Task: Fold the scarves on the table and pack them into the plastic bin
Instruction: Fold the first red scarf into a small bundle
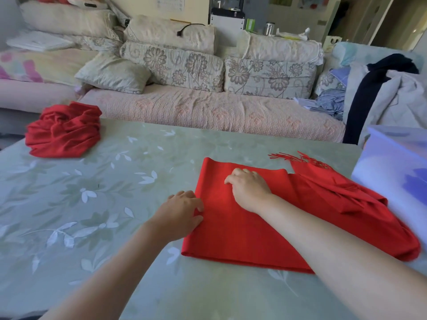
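At about ten o'clock on the table (pixel 111 185), a crumpled scarf (pixel 63 131) is being left in a loose heap near the far edge, well apart from the work. It is judged to be waiting its turn, since it is not yet folded.

Toward five o'clock, a folded scarf (pixel 233 229) is being kept flat as a doubled red panel. Its nine-o'clock edge is being pinched by the left hand (pixel 182 210), with the cloth caught between thumb and fingers. This is probably being done so that the layers are kept aligned and the panel is stopped from sliding on the smooth table cover.

Nearer twelve o'clock on the same panel, the right hand (pixel 248 188) is being laid on top, fingers loosely bent and tips pressing down. Nothing is seen being gripped by it, and the fold is judged as being smoothed or pinned in place. At three o'clock from that hand, the rest of the scarf is being left in slack pleats, with its fringe (pixel 300 158) splayed toward one o'clock, so a further fold is judged to be needed.

At three o'clock the plastic bin (pixel 392 167) is being kept at the table's edge, just beside the loose end and presumably within reach for packing. Its inside is too blurred to be read. Beyond twelve o'clock, a sofa (pixel 208 112) with cushions is being shown. Only the scarf's own loose end is judged to be lying in the way of the bin.
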The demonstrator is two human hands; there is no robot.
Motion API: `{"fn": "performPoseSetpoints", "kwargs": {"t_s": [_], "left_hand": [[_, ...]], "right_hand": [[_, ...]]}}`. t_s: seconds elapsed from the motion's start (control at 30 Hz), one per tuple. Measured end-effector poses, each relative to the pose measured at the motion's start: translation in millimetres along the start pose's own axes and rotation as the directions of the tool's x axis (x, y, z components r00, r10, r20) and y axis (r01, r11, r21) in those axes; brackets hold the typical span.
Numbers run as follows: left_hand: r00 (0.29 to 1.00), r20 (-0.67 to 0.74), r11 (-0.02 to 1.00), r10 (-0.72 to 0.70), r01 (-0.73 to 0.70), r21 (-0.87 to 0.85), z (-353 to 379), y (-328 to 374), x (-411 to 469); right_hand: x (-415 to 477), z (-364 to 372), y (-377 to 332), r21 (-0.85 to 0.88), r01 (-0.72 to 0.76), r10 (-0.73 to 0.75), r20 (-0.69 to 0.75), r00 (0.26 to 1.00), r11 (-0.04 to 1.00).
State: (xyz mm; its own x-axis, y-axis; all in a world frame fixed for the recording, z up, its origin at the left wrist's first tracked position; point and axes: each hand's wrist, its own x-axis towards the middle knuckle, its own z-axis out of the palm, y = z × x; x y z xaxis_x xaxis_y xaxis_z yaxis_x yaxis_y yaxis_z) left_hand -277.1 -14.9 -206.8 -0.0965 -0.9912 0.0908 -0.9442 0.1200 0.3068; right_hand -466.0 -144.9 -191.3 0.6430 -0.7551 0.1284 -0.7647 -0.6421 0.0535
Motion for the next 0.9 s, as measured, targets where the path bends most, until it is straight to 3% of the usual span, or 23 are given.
{"fn": "performPoseSetpoints", "kwargs": {"t_s": [0.1, 0.3, 0.4, 0.57, 0.63, 0.77, 0.83, 0.9], "left_hand": [[0.999, 0.033, 1.000, -0.007, 0.008, -0.025, -2.3, -8.6, 5.4], [0.997, 0.080, 1.000, -0.018, 0.017, 0.016, -3.5, -9.2, 12.9], [0.993, 0.079, 0.993, -0.092, 0.085, 0.085, 0.2, -8.9, 14.0], [0.969, 0.021, 0.962, -0.247, 0.242, 0.128, 7.8, 0.9, 17.3], [0.957, -0.009, 0.952, -0.288, 0.288, 0.108, 9.2, 7.1, 19.7], [0.958, -0.041, 0.951, -0.284, 0.276, -0.140, 7.3, 16.4, 21.8], [0.957, -0.078, 0.916, -0.278, 0.240, -0.321, 1.9, 17.1, 21.2], [0.967, -0.112, 0.908, -0.228, 0.170, -0.382, -5.2, 12.6, 21.5]], "right_hand": [[48.0, 2.6, -17.2, -0.030, 0.120, -0.119, 0.016, 0.993, 0.992], [107.9, 22.6, -37.2, -0.276, 0.322, -0.313, 0.078, 0.946, 0.906], [115.6, 28.5, -29.6, -0.275, 0.365, -0.359, 0.075, 0.930, 0.889], [115.1, 21.9, -11.1, -0.157, 0.227, -0.235, -0.031, 0.971, 0.961], [111.5, 17.3, -5.5, -0.029, 0.168, -0.170, -0.093, 0.981, 0.985], [109.4, 12.3, 0.3, 0.178, 0.087, -0.058, -0.165, 0.985, 0.980], [112.4, 9.0, -3.8, 0.228, 0.084, -0.050, -0.152, 0.987, 0.970], [118.4, 5.0, -12.0, 0.239, 0.093, -0.058, -0.148, 0.987, 0.967]]}}
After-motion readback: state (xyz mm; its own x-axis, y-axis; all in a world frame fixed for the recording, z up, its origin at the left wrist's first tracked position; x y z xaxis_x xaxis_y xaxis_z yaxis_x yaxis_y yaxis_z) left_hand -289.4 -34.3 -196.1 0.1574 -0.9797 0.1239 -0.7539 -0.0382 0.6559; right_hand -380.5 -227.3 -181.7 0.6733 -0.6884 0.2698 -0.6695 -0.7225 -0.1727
